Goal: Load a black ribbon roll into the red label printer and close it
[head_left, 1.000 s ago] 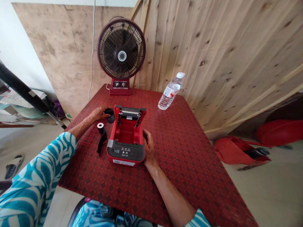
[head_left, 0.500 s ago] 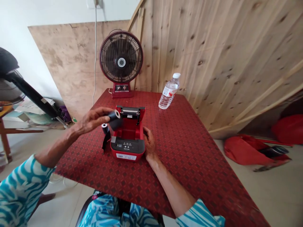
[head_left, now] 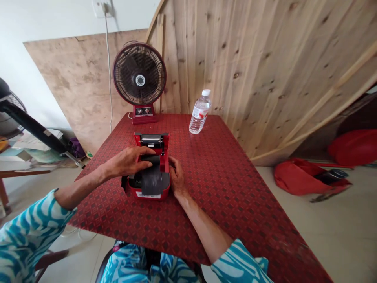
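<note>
The small red and black printer (head_left: 165,192) stands on the table with its lid (head_left: 136,138) raised. My left hand (head_left: 131,161) is at the open compartment, thumb and fingers closed about a black roll of paper (head_left: 153,159). From the roll, a loose black strip (head_left: 151,181) hangs over the printer's front panel and covers much of it. My right hand (head_left: 177,177) grips the printer's right side with curled fingers. At the printer's left, a black strip end (head_left: 124,184) shows; the second roll there is hidden behind my left hand.
A clear water bottle (head_left: 200,112) stands at the table's back. Behind the printer is a dark red fan (head_left: 140,80) against the wood-panelled wall. On the floor to the right lies a red bag (head_left: 294,177). The patterned red table (head_left: 218,196) narrows toward the wall.
My left hand has brought the black roll right and down into the printer's compartment, and its loose strip now drapes over the front. The right hand stays at the printer's side. The view has shifted slightly.
</note>
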Available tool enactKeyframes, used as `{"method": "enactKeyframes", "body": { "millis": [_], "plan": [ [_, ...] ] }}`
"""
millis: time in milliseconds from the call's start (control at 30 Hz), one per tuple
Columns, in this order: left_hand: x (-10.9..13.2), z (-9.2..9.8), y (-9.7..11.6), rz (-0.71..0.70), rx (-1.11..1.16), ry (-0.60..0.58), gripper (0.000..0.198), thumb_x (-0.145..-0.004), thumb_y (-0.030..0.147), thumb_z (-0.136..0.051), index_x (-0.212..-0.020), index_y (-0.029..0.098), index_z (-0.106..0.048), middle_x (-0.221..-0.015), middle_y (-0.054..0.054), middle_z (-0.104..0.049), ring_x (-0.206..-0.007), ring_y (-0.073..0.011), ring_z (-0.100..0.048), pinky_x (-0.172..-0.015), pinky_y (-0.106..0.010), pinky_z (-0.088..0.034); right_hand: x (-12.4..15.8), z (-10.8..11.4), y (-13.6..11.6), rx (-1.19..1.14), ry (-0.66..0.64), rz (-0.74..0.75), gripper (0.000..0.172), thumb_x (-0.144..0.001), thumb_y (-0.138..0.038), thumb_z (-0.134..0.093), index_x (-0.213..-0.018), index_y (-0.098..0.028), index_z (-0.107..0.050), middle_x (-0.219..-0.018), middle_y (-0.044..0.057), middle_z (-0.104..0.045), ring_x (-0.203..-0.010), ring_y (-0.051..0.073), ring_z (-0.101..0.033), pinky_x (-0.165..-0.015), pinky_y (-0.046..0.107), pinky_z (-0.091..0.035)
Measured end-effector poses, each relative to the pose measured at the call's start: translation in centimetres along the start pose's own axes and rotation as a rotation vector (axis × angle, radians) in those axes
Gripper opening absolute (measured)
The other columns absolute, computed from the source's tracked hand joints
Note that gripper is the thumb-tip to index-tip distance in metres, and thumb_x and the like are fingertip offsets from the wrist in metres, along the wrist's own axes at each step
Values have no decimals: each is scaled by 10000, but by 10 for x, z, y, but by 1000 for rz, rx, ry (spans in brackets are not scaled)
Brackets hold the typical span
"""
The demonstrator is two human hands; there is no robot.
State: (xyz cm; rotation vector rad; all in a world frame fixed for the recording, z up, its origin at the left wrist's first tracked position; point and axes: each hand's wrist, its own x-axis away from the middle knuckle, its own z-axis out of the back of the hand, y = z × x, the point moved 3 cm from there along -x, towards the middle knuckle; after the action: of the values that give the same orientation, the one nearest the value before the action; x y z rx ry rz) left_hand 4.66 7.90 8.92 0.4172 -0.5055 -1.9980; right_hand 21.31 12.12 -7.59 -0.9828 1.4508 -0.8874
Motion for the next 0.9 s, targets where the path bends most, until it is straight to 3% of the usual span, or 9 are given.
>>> {"method": "enactKeyframes", "body": {
  "millis": [100,200,367,533,667,767,900],
  "plan": [
    [-8,-14,2,-89,-334,-20,300,-845,223,-598,-1141,188,-627,-1140,-80,-693,-1088,-270,-608,-966,-434,-438,0,0,1,16,4,2,344,-814,-236,-449,-1113,-235,-619,-1086,56,-672,-1003,212,-624,-945,419,-471],
    [-13,-22,2,-81,-470,-127,280,-836,178,-617,-1115,164,-632,-1102,-105,-704,-1073,-294,-622,-947,-455,-446,1,0,2,18,1,9,350,-820,-227,-445,-1126,-237,-614,-1091,55,-668,-1000,207,-627,-942,411,-476],
    [-21,-23,-2,-6,-444,-223,299,-816,125,-625,-1111,176,-611,-1084,-76,-711,-1016,-264,-660,-842,-359,-492,0,1,4,17,12,10,333,-822,-236,-455,-1111,-233,-620,-1096,61,-667,-1031,213,-624,-955,417,-475],
    [-14,-21,-9,-26,-375,-149,241,-853,156,-595,-1091,189,-577,-1015,-50,-710,-944,-228,-676,-785,-314,-486,0,1,2,25,-6,-3,328,-832,-254,-464,-1120,-235,-618,-1102,57,-668,-1036,214,-619,-966,423,-470],
    [-10,-23,-15,-13,-301,-75,243,-910,219,-534,-1151,188,-530,-1077,-69,-689,-972,-225,-671,-803,-320,-489,1,2,-1,25,-10,-10,331,-839,-260,-457,-1130,-233,-613,-1116,62,-660,-1043,214,-617,-971,428,-467],
    [-16,-28,-16,-11,-319,-126,268,-902,175,-520,-1170,173,-526,-1141,-87,-677,-1052,-233,-651,-867,-331,-482,1,2,-2,28,-12,-14,332,-834,-269,-463,-1126,-227,-612,-1125,68,-657,-1064,220,-609,-979,433,-463],
    [-26,-31,-14,21,-426,-236,270,-875,162,-555,-1144,159,-573,-1106,-100,-692,-1022,-249,-659,-835,-333,-494,1,3,-1,28,-23,-25,333,-830,-281,-462,-1125,-228,-608,-1118,67,-657,-1058,217,-611,-974,427,-468]
  ]
}}
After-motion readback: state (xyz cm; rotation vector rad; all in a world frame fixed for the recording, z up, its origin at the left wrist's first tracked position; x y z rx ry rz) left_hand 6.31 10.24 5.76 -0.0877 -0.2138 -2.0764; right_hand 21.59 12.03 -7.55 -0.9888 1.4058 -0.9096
